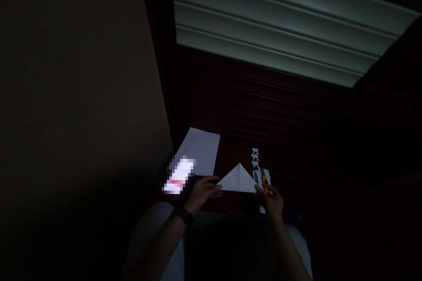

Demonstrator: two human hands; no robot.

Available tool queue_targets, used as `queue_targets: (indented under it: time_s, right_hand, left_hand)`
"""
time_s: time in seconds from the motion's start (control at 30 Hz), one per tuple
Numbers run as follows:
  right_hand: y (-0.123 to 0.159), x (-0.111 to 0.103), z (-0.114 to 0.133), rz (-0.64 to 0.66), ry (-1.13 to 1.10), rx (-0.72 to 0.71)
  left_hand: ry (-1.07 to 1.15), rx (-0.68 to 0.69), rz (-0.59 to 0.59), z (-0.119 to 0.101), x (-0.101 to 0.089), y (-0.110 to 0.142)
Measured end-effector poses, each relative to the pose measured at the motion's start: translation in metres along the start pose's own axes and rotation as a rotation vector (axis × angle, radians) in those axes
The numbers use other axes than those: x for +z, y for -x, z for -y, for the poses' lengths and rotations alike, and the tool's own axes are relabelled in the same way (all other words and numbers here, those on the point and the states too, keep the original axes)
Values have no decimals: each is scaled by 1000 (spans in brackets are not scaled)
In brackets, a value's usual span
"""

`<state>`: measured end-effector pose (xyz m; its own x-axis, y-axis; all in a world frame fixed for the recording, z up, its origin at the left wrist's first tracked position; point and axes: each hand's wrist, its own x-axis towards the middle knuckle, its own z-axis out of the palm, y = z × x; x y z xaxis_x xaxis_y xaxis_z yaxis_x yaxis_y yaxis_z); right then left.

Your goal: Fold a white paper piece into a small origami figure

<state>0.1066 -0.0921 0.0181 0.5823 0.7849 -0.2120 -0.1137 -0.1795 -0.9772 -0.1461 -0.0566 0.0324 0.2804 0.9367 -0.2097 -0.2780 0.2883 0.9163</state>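
A sheet of white paper folded into a triangle point(238, 180) is held low over a dark table, its peak pointing away from me and a crease down its middle. My left hand point(203, 192) pinches the left corner; a dark watch point(185, 216) is on that wrist. At the right corner, my right hand point(273, 202) grips the paper between thumb and fingers. Just behind my right hand lies a yellow-handled tool point(265, 182), probably a cutter, partly hidden by the fingers. It rests among white paper pieces point(258, 176).
Left of the triangle lie blank white sheets point(202, 149), with a bright, pixelated phone-like screen point(180, 176) by their near edge. Small cut paper shapes point(255, 156) form a column at the back right. A wall point(82, 61) rises on the left; pale slatted panels point(263, 22) stand behind.
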Motion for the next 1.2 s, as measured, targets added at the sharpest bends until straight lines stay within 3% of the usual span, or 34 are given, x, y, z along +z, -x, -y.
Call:
queue_targets:
  time_s: [0.13, 0.3, 0.4, 0.5, 0.67, 0.8, 0.83, 0.97, 1.03, 1.2]
  right_hand:
    - [4, 9, 16, 96, 10, -107]
    - [12, 37, 45, 82, 155, -366]
    - [14, 51, 52, 124, 247, -509]
    - [10, 56, 50, 205, 352, -592]
    - [-8, 57, 50, 272, 359, -483]
    - [-30, 67, 60, 576, 115, -410]
    - [-37, 73, 63, 599, 109, -393]
    - [-69, 101, 69, 611, 242, -313]
    - [-82, 113, 66, 555, 275, -259]
    - [-97, 120, 53, 496, 138, -122]
  left_hand:
    - [190, -2, -20, -7, 0, -3]
    - [666, -185, 204, -24, 18, -18]
    - [755, -236, 304, -36, 30, -37]
    - [739, -234, 273, -44, 32, -59]
    - [544, -220, 182, -48, 23, -95]
    - [463, -166, 111, -51, 19, -115]
    - [446, -142, 91, -53, 19, -119]
    - [366, -147, 130, -58, 17, -133]
    - [325, -176, 141, -56, 14, -139]
    - [144, -128, 165, -45, 1, -140]
